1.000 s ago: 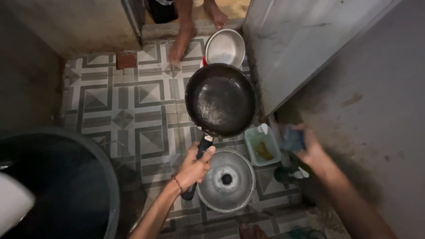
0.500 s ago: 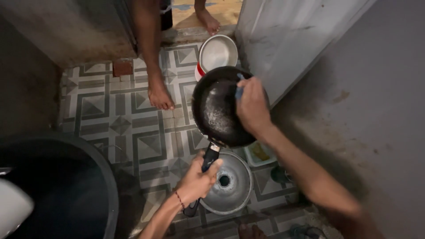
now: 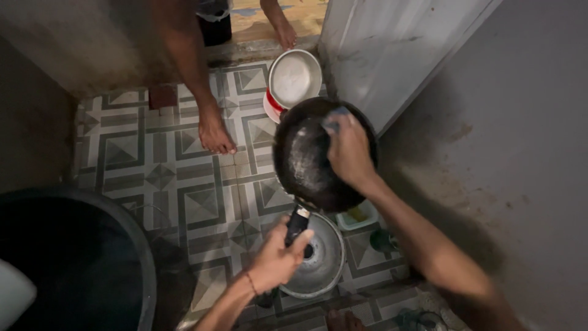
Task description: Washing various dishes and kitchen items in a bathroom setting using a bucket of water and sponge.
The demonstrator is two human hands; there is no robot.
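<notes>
Grey patterned floor tiles [image 3: 202, 202] lie below you. Your left hand [image 3: 278, 260] clamps the handle of the round black frying pan [image 3: 309, 162], tilting it up so your right hand [image 3: 350, 150] can press the blue sponge [image 3: 334, 119] inside, above a dented metal lid [image 3: 321, 260].

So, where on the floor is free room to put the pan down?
Bare tiles lie between the dark tub, the other person's foot and the metal lid. It is crowded on the right: the lid, a small tray and the white bowl sit close along the wall.
</notes>
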